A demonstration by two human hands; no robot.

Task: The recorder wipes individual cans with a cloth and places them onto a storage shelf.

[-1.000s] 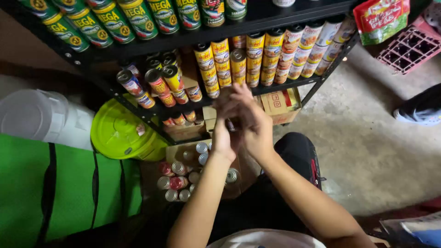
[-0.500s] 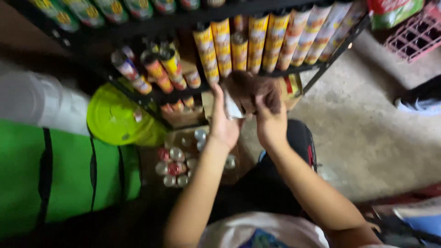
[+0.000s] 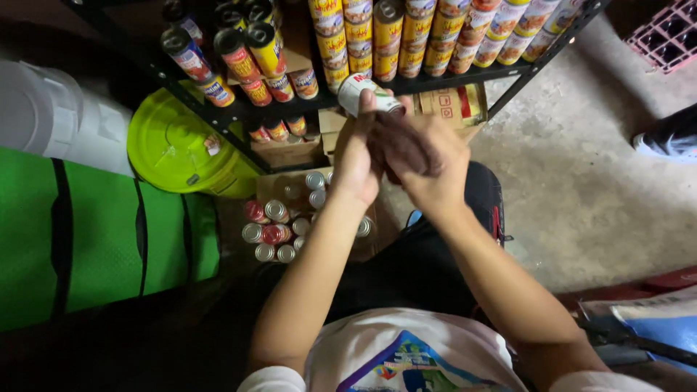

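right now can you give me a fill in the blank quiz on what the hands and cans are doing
1. The left hand holds a white ____ against a dark cloth.
2. The right hand presses the ____ to it.
3. Below the hands, loose cans stand in a cardboard ____.
4. The round lid left of the shelf is ____.

Missing words: can; cloth; box; yellow-green

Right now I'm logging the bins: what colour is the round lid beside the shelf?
Bright yellow-green lid, clearest in the head view.
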